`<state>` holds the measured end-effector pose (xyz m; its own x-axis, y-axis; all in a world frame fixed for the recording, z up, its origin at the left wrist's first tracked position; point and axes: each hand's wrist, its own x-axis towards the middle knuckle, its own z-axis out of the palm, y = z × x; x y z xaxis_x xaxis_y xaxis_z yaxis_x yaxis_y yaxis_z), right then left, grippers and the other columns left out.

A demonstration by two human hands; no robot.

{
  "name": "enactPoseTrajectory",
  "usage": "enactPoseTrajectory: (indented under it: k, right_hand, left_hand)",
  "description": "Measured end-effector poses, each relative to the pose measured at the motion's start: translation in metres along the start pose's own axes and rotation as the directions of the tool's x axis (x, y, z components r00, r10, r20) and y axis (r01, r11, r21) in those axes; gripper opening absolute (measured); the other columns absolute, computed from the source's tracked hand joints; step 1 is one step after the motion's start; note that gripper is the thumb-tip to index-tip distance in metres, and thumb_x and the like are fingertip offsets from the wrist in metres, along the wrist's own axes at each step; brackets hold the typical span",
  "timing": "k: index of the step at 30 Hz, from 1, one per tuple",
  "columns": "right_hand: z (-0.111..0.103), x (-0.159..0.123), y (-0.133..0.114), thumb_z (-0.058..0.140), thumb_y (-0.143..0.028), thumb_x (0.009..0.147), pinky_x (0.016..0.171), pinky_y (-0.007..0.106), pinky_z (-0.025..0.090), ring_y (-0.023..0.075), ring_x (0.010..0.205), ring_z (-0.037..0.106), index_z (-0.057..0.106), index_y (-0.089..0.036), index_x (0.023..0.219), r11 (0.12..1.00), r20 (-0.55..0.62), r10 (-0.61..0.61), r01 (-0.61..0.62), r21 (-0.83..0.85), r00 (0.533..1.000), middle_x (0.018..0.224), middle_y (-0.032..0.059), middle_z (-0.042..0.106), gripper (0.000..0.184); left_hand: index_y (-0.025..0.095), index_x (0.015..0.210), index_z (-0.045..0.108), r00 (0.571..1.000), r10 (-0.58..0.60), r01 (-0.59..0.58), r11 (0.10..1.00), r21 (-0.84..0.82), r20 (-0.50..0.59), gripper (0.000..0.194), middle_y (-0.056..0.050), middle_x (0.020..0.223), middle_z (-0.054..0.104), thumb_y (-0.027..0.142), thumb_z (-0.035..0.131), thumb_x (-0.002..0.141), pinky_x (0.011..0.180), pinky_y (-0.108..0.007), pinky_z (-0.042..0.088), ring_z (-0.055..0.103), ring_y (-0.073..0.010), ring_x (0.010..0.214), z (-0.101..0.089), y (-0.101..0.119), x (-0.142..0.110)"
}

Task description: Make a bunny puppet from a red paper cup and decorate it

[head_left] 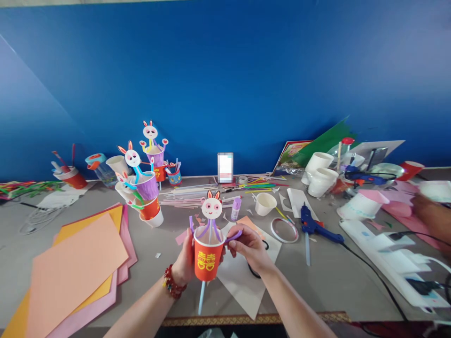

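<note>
My left hand [184,263] is wrapped round a red paper cup [206,263] with yellow characters, holding it upright above the table. A white rabbit face [211,207] with pink ears stands over the cup's mouth, and a pale straw [202,298] sticks out below the base. Purple strips bend out over the rim on both sides. Between the thumb and fingers of my right hand [248,246] is the purple strip [234,235] on the cup's right side. White paper [243,286] and partly hidden black-handled scissors [265,244] lie beneath my right hand.
Coloured paper sheets [81,263] are stacked at left, near finished rabbit cups [146,188]. A glue stick [236,209], white cup [265,204] and tape roll [283,230] lie ahead. At right are a blue glue gun [313,225], its cord, and a power strip [387,263]. Another person's hand [431,213] shows far right.
</note>
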<state>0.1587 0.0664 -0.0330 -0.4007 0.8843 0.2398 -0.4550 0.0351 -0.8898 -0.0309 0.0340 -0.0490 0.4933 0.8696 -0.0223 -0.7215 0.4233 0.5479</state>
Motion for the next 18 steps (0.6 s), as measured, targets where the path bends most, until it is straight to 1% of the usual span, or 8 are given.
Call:
enactPoseTrajectory:
  k: [5,10,13,18]
  right_hand:
    - [0.001,-0.001,-0.001,0.082,-0.032,0.079,0.046,0.022,0.047,0.0119,0.055,0.060,0.071,-0.020,0.088,1.000,-0.008,-0.004,0.004,-0.024,1.000,0.069,0.0014,0.067,0.018]
    - [0.003,-0.002,0.000,0.082,-0.032,0.078,0.046,0.022,0.047,0.0105,0.052,0.056,0.071,-0.021,0.086,0.997,-0.016,-0.034,0.033,-0.066,0.999,0.070,0.0007,0.064,0.017]
    - [0.002,-0.004,0.000,0.082,-0.032,0.079,0.046,0.023,0.047,0.0104,0.052,0.055,0.071,-0.021,0.086,0.994,-0.006,-0.059,0.058,-0.096,0.998,0.071,0.0010,0.064,0.017]
    - [0.000,-0.005,0.000,0.081,-0.034,0.080,0.048,0.025,0.048,0.0117,0.054,0.057,0.071,-0.021,0.086,0.985,-0.013,-0.080,0.077,-0.152,0.997,0.072,0.0013,0.063,0.017]
  left_hand:
    - [0.014,0.122,0.066,0.999,-0.002,0.003,1.000,-0.013,0.048,0.076,-0.015,0.102,0.075,0.077,0.052,0.081,0.073,-0.034,0.050,0.071,-0.0248,0.080,-0.001,-0.002,0.000]
    - [0.014,0.127,0.062,0.995,0.063,-0.062,0.998,-0.018,0.083,0.079,-0.014,0.100,0.074,0.076,0.053,0.081,0.070,-0.033,0.049,0.070,-0.0245,0.081,0.002,-0.002,0.001]
    - [0.012,0.124,0.063,0.996,0.051,-0.050,0.999,-0.013,0.071,0.078,-0.015,0.099,0.074,0.076,0.053,0.081,0.070,-0.033,0.048,0.070,-0.0243,0.080,-0.001,-0.003,0.002]
    - [0.012,0.124,0.062,0.999,0.014,-0.012,0.999,-0.046,0.042,0.083,-0.016,0.099,0.074,0.081,0.046,0.081,0.070,-0.034,0.048,0.070,-0.0259,0.083,-0.009,-0.005,0.001]
